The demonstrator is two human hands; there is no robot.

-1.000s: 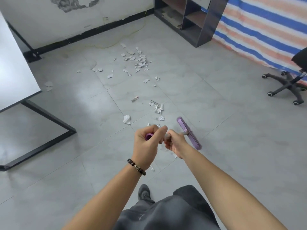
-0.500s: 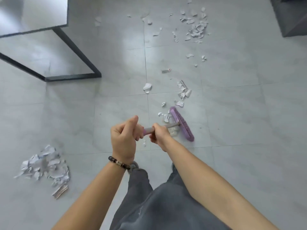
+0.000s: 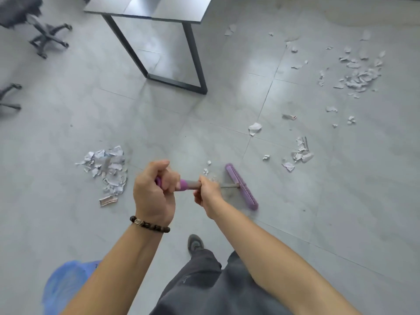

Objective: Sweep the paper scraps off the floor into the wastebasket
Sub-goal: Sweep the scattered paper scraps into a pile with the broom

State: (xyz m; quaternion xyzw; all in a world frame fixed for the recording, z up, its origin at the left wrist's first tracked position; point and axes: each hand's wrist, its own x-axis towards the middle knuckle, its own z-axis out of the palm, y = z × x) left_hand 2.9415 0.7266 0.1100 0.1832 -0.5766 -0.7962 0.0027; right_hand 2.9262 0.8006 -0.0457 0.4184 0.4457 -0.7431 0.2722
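A purple broom has its head on the grey floor in front of me. My left hand grips the purple end of its handle, and my right hand grips the metal shaft just below. A gathered pile of paper scraps lies left of my hands. A few small scraps sit just behind the broom head. Loose scraps lie to the right, and a larger scatter lies at the far right. The wastebasket with a blue liner shows at the bottom left.
A table with a black metal frame stands ahead at the top centre. Two office chair bases, one at the top left and one at the left edge. My shoe and grey trousers are below my arms.
The view has swung left: the table now sits top centre and the wastebasket has come into sight. The broom head has drawn a few scraps leftward toward the gathered pile. Both hands keep their grip.
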